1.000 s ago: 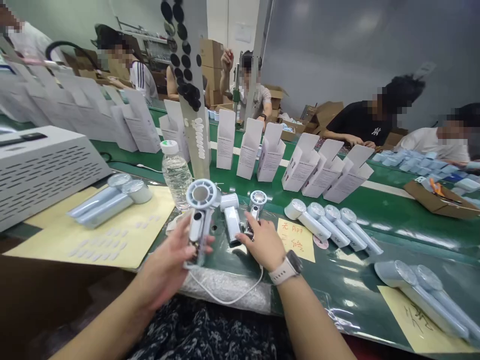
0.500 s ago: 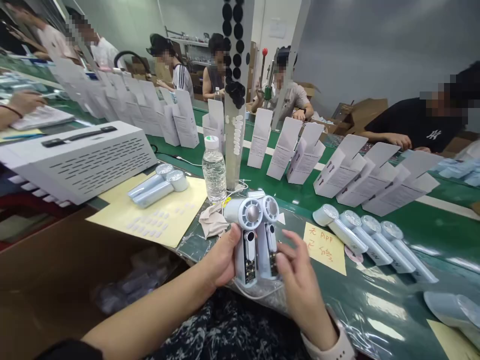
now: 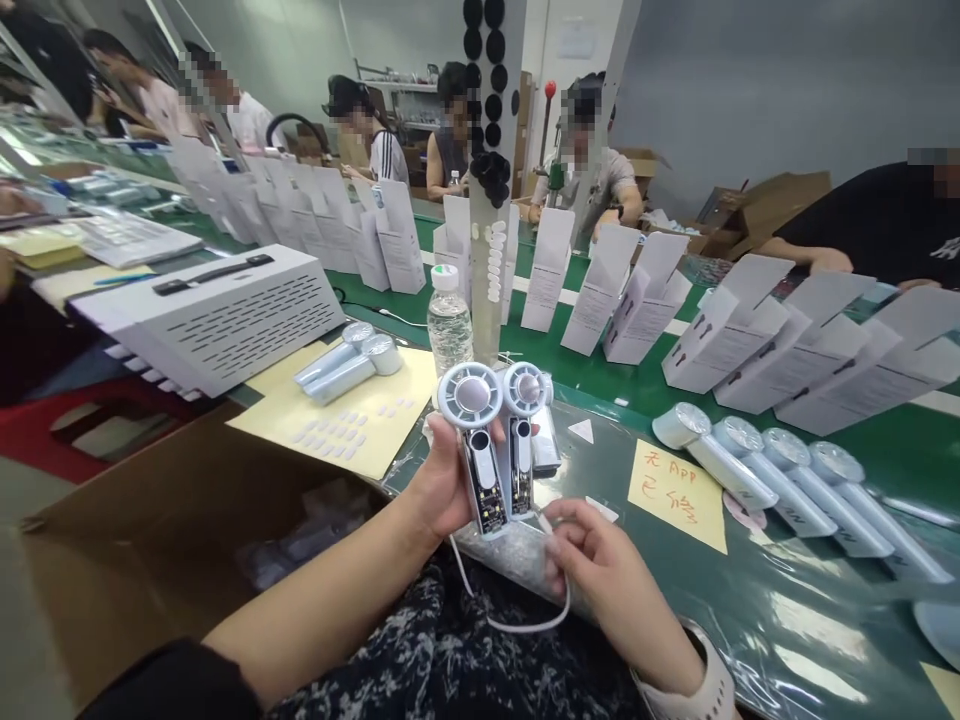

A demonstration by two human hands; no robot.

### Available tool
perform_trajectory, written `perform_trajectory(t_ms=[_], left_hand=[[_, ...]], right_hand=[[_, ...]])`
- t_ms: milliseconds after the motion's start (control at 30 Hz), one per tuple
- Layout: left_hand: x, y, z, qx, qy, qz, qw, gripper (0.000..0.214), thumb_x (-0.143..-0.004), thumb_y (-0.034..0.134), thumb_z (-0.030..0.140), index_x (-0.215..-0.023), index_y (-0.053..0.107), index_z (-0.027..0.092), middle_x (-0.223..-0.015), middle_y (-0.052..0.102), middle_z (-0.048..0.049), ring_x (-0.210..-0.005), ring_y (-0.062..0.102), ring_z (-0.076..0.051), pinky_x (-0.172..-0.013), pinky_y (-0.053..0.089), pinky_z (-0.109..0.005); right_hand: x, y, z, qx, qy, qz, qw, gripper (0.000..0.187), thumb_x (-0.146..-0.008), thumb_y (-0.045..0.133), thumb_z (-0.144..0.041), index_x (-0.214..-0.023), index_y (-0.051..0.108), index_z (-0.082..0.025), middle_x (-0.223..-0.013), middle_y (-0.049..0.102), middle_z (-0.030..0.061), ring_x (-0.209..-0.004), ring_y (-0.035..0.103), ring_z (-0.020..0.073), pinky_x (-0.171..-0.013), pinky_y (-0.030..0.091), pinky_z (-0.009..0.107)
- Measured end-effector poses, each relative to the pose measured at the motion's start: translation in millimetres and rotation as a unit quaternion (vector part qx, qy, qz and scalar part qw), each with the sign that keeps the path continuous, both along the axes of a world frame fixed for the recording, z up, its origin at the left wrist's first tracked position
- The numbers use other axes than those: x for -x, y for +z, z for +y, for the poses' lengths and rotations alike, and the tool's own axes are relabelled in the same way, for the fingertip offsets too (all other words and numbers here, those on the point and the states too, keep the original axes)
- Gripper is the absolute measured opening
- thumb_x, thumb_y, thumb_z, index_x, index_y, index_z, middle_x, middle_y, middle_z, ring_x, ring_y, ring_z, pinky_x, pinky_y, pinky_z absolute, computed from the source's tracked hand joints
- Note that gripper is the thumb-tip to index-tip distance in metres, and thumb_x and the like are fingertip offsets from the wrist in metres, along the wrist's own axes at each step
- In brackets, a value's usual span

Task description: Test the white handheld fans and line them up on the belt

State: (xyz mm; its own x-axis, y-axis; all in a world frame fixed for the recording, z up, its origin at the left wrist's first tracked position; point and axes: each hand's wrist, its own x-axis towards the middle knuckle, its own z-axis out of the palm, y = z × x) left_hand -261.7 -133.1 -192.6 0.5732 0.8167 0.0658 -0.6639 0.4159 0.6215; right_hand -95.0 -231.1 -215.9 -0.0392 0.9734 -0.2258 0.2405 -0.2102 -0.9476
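My left hand [image 3: 442, 480] is shut around two handheld mini fans [image 3: 495, 450], holding them upright side by side. Their pale blue-white round heads [image 3: 471, 395] face up, and their handle casings are open, with a circuit board [image 3: 486, 497] showing in each. A thin white cable [image 3: 517, 622] runs from the base of the fans in a loop below my hands. My right hand [image 3: 592, 570] sits just below the fans, with its fingers pinched on that cable near its end. Another fan body [image 3: 546, 440] lies on the bench behind the held pair, partly hidden.
A green bench [image 3: 825, 450] carries rows of white cartons [image 3: 600, 290], a row of fans [image 3: 795, 490], a handwritten yellow note [image 3: 677, 495], a water bottle [image 3: 450, 325] and yellow paper [image 3: 352, 410]. An open cardboard box [image 3: 187, 500] stands left. Several co-workers sit beyond.
The view has swung left. My left hand now holds both fans higher, while my right hand has moved off them and down to the white cable.
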Motion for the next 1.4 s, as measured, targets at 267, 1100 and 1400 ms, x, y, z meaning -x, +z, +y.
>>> perform_trajectory(t_ms=[267,1100,1400], left_hand=[[-15.1,10.1,3.9,-0.027,0.037,-0.002,0.999,0.065,-0.053,0.073,0.078,-0.07,0.067,0.016,-0.094,0.073,-0.0093,-0.09,0.07,-0.03,-0.082,0.058,-0.042],[-13.4,15.7,-2.0,0.024,0.038,-0.066,0.997,0.06,-0.056,0.074,0.075,-0.067,0.064,0.016,-0.112,0.071,-0.0094,-0.103,0.068,-0.029,-0.088,0.057,-0.041],[-14.3,10.1,-8.1,-0.081,0.04,-0.023,0.996,0.066,-0.055,0.068,0.082,-0.068,0.066,0.018,-0.096,0.072,-0.0094,-0.095,0.069,-0.032,-0.079,0.058,-0.04]], right_hand=[[32.2,10.5,-6.1,-0.045,0.027,0.144,0.988,0.031,-0.09,0.057,-0.044,-0.071,0.054,-0.021,-0.055,0.055,-0.0034,-0.054,0.051,0.0135,-0.059,0.038,0.027],[43.7,12.0,-12.4,-0.129,-0.091,0.064,0.985,0.036,-0.097,0.051,-0.047,-0.073,0.057,-0.021,-0.073,0.059,0.0006,-0.069,0.054,0.0161,-0.065,0.041,0.027],[48.1,9.7,-14.8,-0.098,-0.102,0.15,0.979,0.039,-0.098,0.048,-0.051,-0.073,0.054,-0.021,-0.065,0.057,-0.0008,-0.063,0.054,0.0155,-0.063,0.042,0.028]])
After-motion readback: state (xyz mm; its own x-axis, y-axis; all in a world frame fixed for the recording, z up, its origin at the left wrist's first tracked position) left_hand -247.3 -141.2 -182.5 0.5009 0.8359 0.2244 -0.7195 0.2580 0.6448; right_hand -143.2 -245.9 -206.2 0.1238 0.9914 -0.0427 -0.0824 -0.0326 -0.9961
